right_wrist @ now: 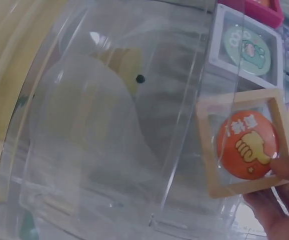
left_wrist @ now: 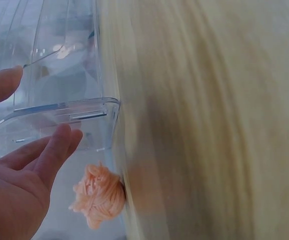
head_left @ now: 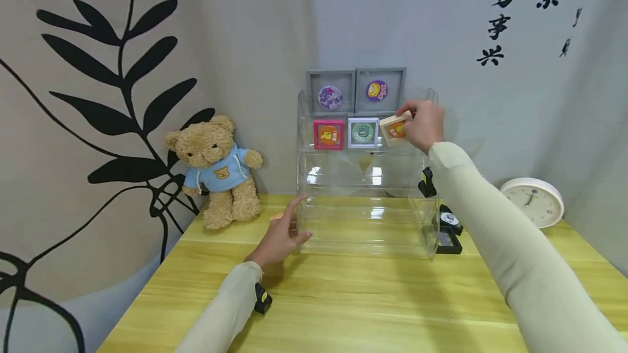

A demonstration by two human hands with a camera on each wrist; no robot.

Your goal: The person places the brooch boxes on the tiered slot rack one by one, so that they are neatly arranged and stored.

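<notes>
A clear tiered display rack point(head_left: 363, 227) stands on the table. My right hand point(head_left: 426, 124) pinches a wooden-framed badge case point(right_wrist: 247, 142) with an orange thumbs-up badge inside; it is slightly tilted at the right of the second tier. Beside it on that tier stand a white-framed case point(head_left: 363, 133) with a green badge and a pink-framed case point(head_left: 328, 135). Two grey-framed cases point(head_left: 331, 93) with purple badges stand on the top tier. At the rack's lower left side, my left hand point(head_left: 281, 238) has its fingers spread around the clear edge, holding nothing; whether it touches is unclear.
Black-framed cases point(head_left: 447, 241) lie right of the rack, near a white round clock point(head_left: 533, 201). A teddy bear point(head_left: 216, 170) in a blue hoodie sits at the left against the curtain. Behind my left hand is a peach-coloured bundle point(left_wrist: 100, 196).
</notes>
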